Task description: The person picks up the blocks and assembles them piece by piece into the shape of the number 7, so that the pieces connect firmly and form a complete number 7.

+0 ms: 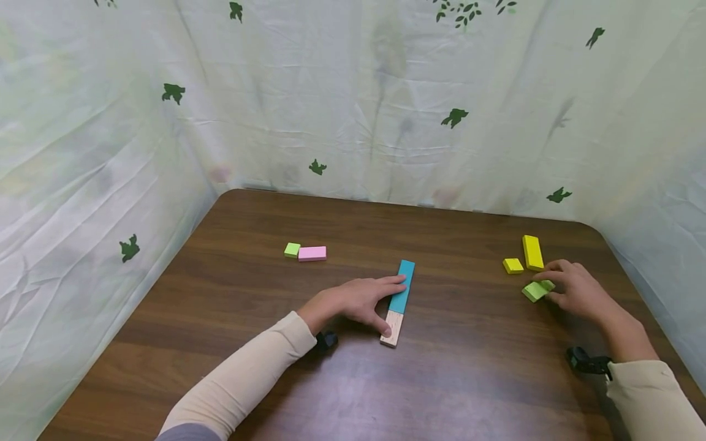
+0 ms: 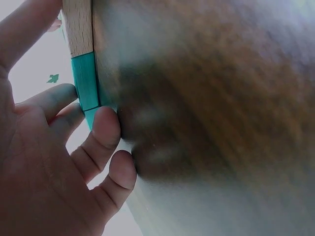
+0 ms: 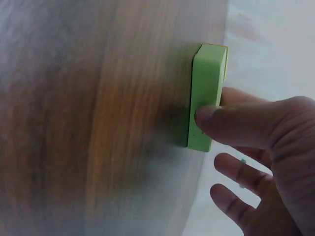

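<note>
Across the brown table (image 1: 469, 373), the left hand (image 1: 361, 300) spreads loosely near the middle, fingers resting on a blue strip (image 1: 401, 298), thumb touching the wooden block (image 1: 393, 323) at its near end. Over right, beside a long yellow block (image 1: 532, 252), the right hand (image 1: 581, 293) pinches a green block (image 1: 534, 291); probably it is being picked up or placed, calling for a steady pinch. A pink block (image 1: 312, 253) lies far left, then a small yellow block (image 1: 513, 266) right and a small green block (image 1: 292, 250) left.
</note>
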Demonstrator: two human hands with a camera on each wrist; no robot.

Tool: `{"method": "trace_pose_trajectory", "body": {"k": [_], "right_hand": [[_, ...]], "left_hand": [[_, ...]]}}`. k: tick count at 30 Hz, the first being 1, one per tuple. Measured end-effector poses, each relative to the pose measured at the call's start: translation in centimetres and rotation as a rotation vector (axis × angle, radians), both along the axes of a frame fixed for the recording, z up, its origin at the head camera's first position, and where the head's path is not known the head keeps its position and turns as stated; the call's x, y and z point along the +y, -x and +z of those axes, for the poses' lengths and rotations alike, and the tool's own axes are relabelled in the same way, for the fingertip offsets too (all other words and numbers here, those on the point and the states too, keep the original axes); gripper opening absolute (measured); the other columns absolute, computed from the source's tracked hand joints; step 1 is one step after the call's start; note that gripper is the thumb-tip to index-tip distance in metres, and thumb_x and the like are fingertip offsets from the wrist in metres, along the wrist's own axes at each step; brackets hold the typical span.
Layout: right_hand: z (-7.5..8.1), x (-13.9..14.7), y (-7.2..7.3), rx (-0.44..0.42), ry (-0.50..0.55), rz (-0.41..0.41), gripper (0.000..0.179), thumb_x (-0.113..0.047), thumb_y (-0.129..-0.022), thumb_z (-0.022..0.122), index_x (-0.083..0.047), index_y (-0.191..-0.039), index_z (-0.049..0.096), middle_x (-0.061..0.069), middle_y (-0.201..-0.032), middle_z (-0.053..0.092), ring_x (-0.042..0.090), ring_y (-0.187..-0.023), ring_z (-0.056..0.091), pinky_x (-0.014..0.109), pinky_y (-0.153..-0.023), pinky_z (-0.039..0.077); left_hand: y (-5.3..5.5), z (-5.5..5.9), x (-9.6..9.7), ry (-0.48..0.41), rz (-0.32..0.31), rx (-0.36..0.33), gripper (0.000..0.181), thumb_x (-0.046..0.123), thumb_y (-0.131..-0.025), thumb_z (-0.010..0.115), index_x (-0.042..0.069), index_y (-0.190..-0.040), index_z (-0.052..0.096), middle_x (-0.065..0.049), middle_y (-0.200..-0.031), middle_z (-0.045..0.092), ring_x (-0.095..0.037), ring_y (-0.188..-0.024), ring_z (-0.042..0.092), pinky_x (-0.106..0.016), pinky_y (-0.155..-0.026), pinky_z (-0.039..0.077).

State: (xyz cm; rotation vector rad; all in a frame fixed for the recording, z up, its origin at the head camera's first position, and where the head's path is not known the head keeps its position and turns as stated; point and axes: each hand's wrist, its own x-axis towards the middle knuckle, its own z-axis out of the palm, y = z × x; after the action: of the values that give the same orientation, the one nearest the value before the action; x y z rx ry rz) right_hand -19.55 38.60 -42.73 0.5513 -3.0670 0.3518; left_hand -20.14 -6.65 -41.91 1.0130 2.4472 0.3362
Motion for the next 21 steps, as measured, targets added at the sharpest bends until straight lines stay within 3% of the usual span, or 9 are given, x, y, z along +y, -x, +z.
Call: {"method": "trace_pose_trajectory", "body": {"k": [8, 15, 21], "right_hand": [[-0.04, -0.40, 0.23, -0.113, 0.051, -0.005, 0.038, 0.006, -0.081, 0.067, -0.002, -0.118, 0.070, 0.032, -0.124, 0.058, 0.052, -0.112, 0.054, 0.070, -0.092, 0.044], [-0.15, -0.62, -0.02, -0.103, 0.042, -0.028, 0.032, 0.000, -0.083, 0.070, 0.001, -0.115, 0.070, 0.028, -0.118, 0.059, 0.047, -0.105, 0.057, 0.066, -0.089, 0.047], [0.00, -0.75, -0.08, -0.126, 0.048, -0.029, 0.038, -0.001, -0.084, 0.068, -0.003, -0.122, 0.068, 0.030, -0.124, 0.059, 0.053, -0.112, 0.054, 0.069, -0.092, 0.044]], "left_hand": [[-0.13, 0.00, 0.00, -0.001, 0.006, -0.003, 0.093, 0.048, -0.083, 0.076, 0.026, -0.158, 0.027, 0.015, -0.168, 0.012, -0.018, -0.150, 0.033, -0.040, -0.115, 0.038], [-0.08, 0.03, -0.07, -0.001, 0.007, -0.002, 0.093, 0.049, -0.083, 0.075, 0.026, -0.158, 0.026, 0.015, -0.168, 0.012, -0.017, -0.151, 0.031, -0.041, -0.116, 0.037], [-0.08, 0.08, -0.10, -0.002, 0.006, -0.006, 0.092, 0.048, -0.084, 0.075, 0.027, -0.159, 0.026, 0.015, -0.168, 0.011, -0.016, -0.151, 0.030, -0.041, -0.117, 0.037]]}}
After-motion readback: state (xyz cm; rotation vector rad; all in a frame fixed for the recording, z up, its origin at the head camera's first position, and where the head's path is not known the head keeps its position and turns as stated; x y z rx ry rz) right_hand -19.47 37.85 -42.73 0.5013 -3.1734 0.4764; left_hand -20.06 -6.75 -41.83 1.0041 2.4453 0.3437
